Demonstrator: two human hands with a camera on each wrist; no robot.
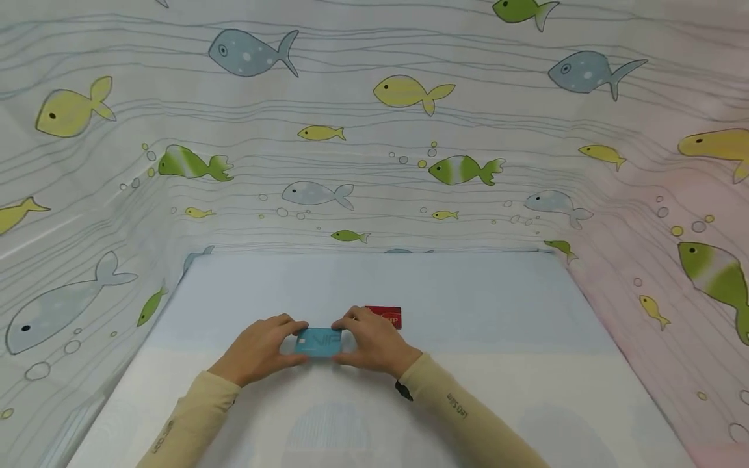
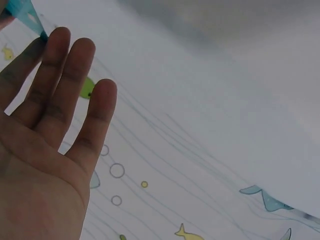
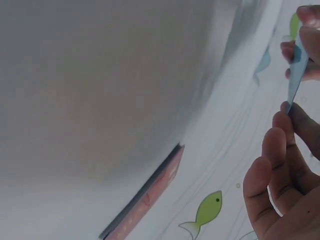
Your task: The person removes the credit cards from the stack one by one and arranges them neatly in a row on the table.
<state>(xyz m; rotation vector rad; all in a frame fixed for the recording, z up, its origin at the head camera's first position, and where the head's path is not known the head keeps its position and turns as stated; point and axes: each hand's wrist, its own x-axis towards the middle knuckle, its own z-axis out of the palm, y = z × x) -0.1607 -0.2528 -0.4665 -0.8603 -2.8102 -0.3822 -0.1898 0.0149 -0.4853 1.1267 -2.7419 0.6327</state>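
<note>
A light blue card (image 1: 318,344) with VIP lettering and a small chip patch is held up by both hands. My left hand (image 1: 260,348) pinches its left edge between thumb and forefinger. The right hand (image 1: 377,341) pinches the opposite edge the same way. In the right wrist view the card (image 3: 298,72) shows nearly edge-on between fingertips. Only a corner of the card (image 2: 26,15) appears in the left wrist view, where the other fingers extend away from it. Just behind the right hand lies a red card-like item (image 1: 393,315) with light lettering, partly covered by that hand.
Both hands work above a white and pale blue table surface (image 1: 468,299). Around it rises a white fabric wall (image 1: 374,188) printed with fish, bubbles and wavy lines. The right wrist view shows the red item (image 3: 147,197) with a dark long edge.
</note>
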